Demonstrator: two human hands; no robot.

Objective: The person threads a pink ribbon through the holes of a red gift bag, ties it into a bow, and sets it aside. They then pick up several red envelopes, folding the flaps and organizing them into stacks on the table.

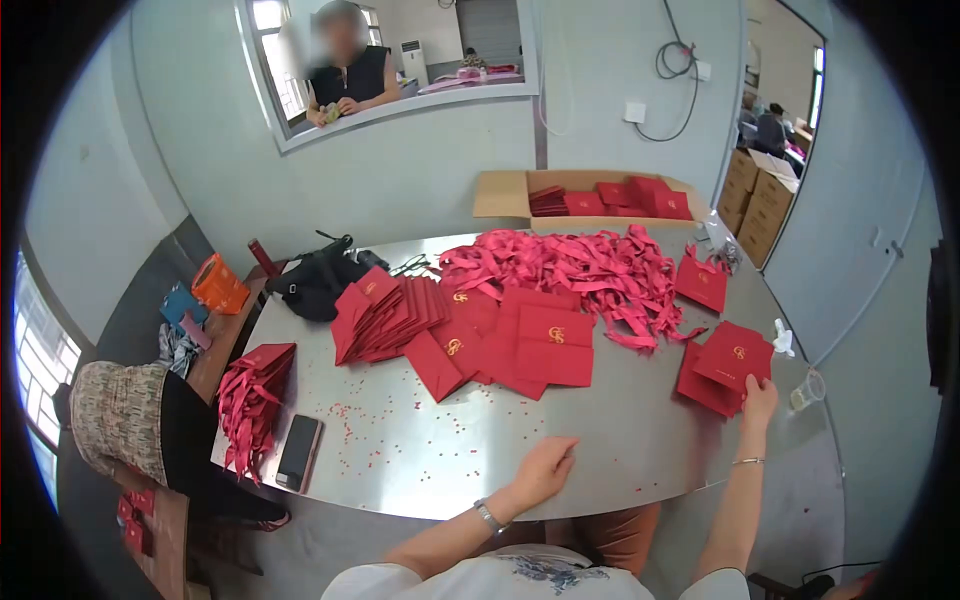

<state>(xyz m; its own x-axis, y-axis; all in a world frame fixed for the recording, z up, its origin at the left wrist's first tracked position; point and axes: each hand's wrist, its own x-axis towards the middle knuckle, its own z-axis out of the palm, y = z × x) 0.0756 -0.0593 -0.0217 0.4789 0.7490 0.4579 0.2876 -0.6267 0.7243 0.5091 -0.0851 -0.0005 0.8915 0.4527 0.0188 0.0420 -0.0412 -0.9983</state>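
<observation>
My right hand grips the lower edge of a flat red paper bag with a gold emblem, at the table's right side. Beneath that bag lies another red bag, partly covered. Near the front edge of the metal table, my left hand hovers with its fingers curled together and nothing visible in them. Several flat red bags lie in front of it, overlapping. A fanned stack of red bags leans to their left. Behind them spreads a large heap of red ribbons.
An open cardboard box of red bags stands at the back. On the left are a phone, ribboned bags and a black bag. A plastic cup sits far right. Someone leans at the window; another person bends at left.
</observation>
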